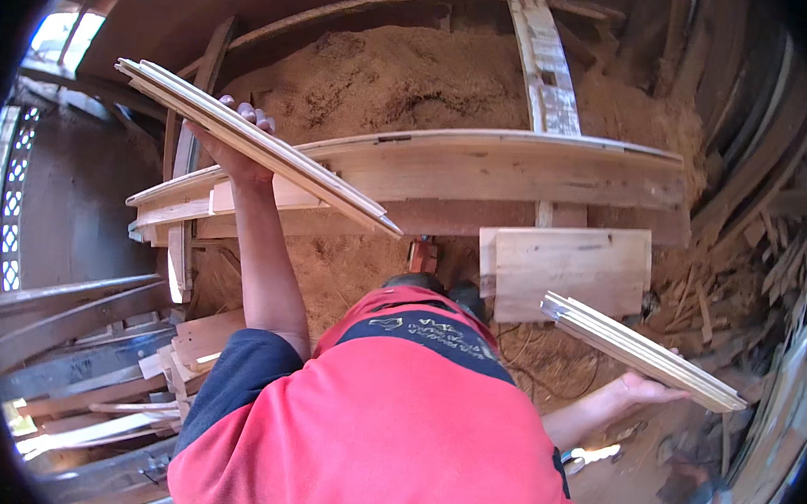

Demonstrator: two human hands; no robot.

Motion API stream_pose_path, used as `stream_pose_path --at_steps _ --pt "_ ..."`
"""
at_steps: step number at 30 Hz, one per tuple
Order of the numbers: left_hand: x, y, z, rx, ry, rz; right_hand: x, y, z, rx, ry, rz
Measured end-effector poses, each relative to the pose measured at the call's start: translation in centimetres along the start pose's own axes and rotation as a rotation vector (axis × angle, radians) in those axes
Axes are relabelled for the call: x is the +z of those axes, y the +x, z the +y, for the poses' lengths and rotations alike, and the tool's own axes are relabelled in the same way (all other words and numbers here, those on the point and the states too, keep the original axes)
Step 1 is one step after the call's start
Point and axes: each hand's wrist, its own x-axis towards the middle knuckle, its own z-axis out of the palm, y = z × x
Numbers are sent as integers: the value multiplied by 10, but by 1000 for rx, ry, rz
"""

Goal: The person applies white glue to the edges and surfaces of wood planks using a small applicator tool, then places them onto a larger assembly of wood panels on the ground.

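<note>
My raised left hand grips a long piece of pale wood with grooved, layered edges, its fingertips showing past the far edge. That piece slants down to the right, over the left part of a long wooden beam. Out to the right and lower, my right hand holds a shorter pale piece of layered wood near its outer end, with the palm underneath. Some of the right fingers are hidden by the wood. Whether each piece is one board or several stacked together, I cannot tell.
Short pale boards lie at the beam's near right side. A weathered timber crosses behind it. Sawdust is heaped at the back. Scrap wood piles up at left, and more planks lean at right.
</note>
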Motion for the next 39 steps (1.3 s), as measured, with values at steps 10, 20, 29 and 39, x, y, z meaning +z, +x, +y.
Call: stream_pose_path --at_steps 10,20,29,39 --pt "-18 3 62 177 408 282 165 -7 100 537 249 3" --pt "-61 -14 147 203 408 319 224 -31 159 662 573 -301" --pt "-124 14 169 221 303 478 299 -137 150 607 424 -269" --pt "-253 32 211 275 451 791 363 -272 161 463 360 -458"
